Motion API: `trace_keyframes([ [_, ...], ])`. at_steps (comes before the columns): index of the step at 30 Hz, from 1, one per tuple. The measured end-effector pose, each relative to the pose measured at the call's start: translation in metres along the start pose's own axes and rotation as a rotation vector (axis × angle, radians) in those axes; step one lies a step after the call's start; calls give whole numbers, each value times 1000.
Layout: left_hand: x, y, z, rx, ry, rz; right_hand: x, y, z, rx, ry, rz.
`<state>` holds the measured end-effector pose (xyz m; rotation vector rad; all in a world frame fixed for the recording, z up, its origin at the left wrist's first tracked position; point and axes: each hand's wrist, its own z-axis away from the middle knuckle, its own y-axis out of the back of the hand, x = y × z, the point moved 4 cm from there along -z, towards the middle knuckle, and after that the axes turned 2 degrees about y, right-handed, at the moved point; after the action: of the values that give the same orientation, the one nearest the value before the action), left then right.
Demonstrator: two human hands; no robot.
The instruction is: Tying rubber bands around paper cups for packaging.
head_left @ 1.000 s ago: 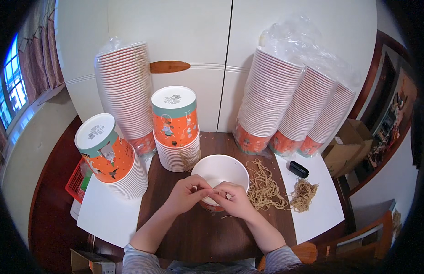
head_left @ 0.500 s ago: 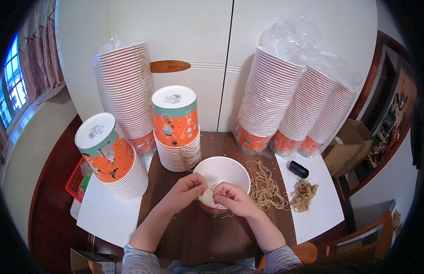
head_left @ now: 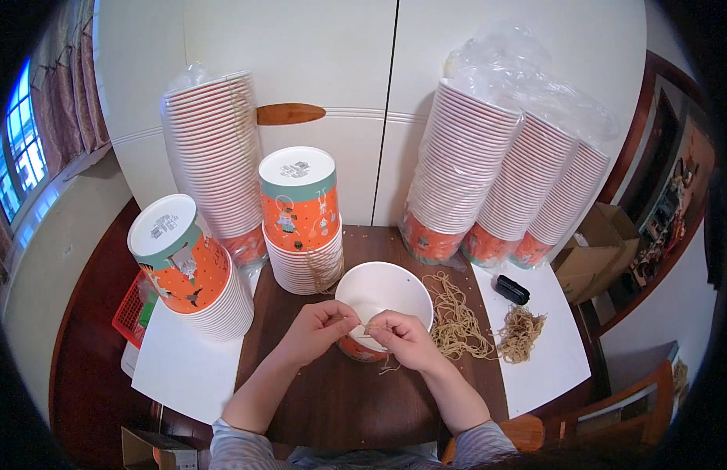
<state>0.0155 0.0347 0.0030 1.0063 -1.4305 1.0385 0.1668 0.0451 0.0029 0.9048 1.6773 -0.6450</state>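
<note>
Bowl (head_left: 383,294) mid-table, string pile (head_left: 457,321) to its right, cup stacks (head_left: 301,227) behind and left.

White-lined orange bowl (head_left: 383,294); tan strings (head_left: 457,321); dark brown table (head_left: 340,399); black box (head_left: 511,289).

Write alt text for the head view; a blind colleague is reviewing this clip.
Seen from above, a person's left hand and right hand pinch a thin tan string over an open white paper bowl on a dark wooden table. Loose string piles lie to the right, and tall bowl stacks stand behind.
</note>
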Motion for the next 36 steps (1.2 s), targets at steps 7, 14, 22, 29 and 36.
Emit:
trace_keyframes([
  [7,4,-3,1,-23,-73,-51,9,2,1,54,-73,91],
  [14,6,-3,3,38,-106,-205,-4,5,-1,121,75,381],
  [22,5,-2,2,60,-95,-216,-18,4,1,192,202,450],
  [29,-1,-4,0,31,-113,-212,-17,2,1,188,265,528],
  [36,3,-4,0,37,-169,-116,-17,5,5,248,249,504],
])
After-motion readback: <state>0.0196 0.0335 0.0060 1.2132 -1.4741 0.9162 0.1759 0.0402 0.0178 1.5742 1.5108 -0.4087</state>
